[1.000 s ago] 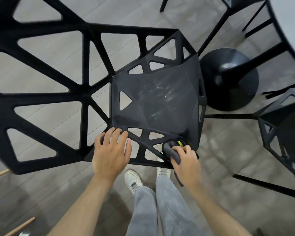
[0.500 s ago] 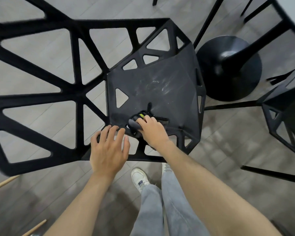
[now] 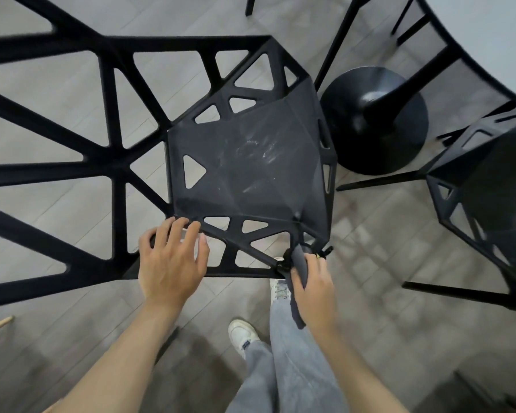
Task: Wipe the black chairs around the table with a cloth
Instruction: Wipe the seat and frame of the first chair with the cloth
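My right hand [image 3: 313, 286] gripped the dark cloth [image 3: 299, 271], fingers curled round it at the black chair [image 3: 251, 174] seat's near-right corner. My left hand [image 3: 170, 260] rested on the near edge, fingers spread.

You're over grey wood-plank floor [image 3: 385, 234]. Black round pedestal base [image 3: 373, 120] stands on it; pale tabletop [image 3: 495, 34] above and right of base.

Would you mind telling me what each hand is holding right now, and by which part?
The right hand grips the dark cloth around its bunched middle, against the chair's front corner. The left hand holds nothing; its straight fingers rest on the seat's front edge.
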